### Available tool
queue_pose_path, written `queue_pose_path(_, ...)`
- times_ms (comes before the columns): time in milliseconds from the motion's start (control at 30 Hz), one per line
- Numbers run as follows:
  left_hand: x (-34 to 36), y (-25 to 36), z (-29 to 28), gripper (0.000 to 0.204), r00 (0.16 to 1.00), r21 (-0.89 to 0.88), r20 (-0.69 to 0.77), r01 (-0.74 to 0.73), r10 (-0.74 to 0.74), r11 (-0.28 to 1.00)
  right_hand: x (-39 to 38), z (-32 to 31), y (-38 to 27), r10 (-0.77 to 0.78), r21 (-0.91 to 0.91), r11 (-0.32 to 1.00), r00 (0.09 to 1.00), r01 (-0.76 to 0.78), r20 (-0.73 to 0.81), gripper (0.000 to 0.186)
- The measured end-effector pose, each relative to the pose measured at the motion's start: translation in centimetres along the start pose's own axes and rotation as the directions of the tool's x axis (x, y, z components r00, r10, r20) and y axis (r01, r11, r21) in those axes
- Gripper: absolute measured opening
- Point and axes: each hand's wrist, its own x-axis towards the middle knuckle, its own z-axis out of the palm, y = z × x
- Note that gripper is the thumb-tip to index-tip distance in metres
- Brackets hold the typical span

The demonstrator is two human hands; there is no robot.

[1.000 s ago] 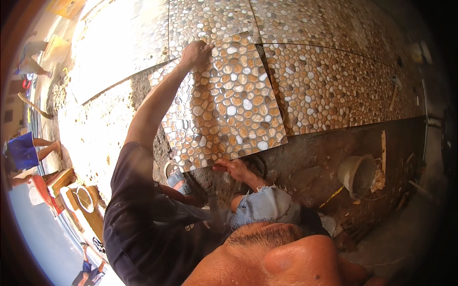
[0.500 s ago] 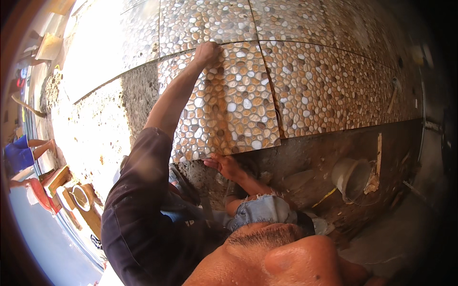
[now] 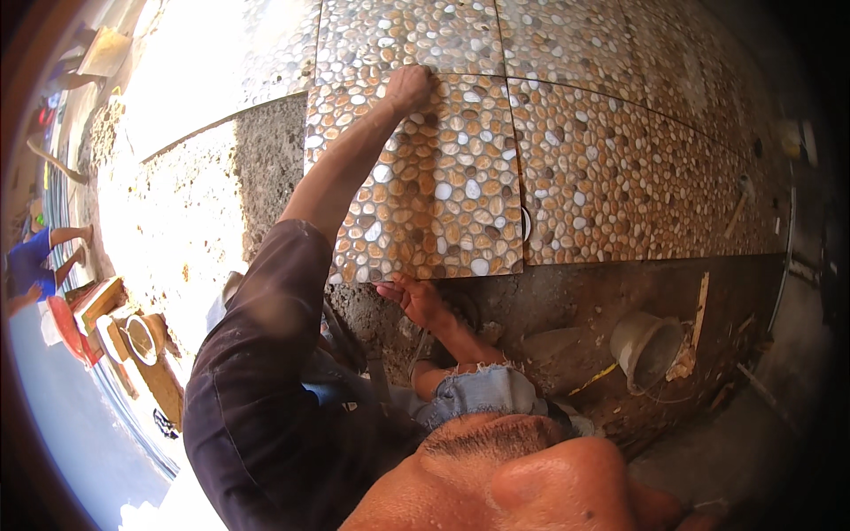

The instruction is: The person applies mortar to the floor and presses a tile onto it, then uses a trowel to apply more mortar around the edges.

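**Hand positions at opposite edges of a pebble-patterned tile (image 3: 474,190)**

The tile lies between the far row of tiles (image 3: 407,35) and the bare strip of dirt (image 3: 567,301) on the near side. A neighbouring tile (image 3: 589,177) adjoins it on the right, with a narrow dark seam between; a small curved piece (image 3: 528,223) shows in that seam. To the left is a rough grey bed (image 3: 270,146), partly in bright sun. The left hand (image 3: 409,89) rests at the far edge, its fingers bent and close together; their tips are hidden, so whether they grip cannot be told. The right hand (image 3: 422,303) touches the near edge, thumb and fingers directed toward it; whether they clamp it is likewise unclear. A bucket (image 3: 630,352) lies tilted on the dirt at right, near a wooden stick (image 3: 701,310). At far left stands another person in blue shorts (image 3: 28,262).
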Motion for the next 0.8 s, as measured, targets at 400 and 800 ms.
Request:
queue_pose_path(400,-0.4,0.0,0.6,0.023,0.999,-0.021,0.001,0.051,-0.051,0.998,0.4,-2.0,0.4,-0.031,-0.063,0.998,0.995,0.025,-0.098,0.026)
queue_pose_path(800,-2.0,-1.2,0.5,0.031,0.996,-0.077,-0.063,0.065,-0.070,0.995,0.4,-0.4,0.4,-0.031,-0.001,1.000,0.998,0.031,-0.062,0.024)
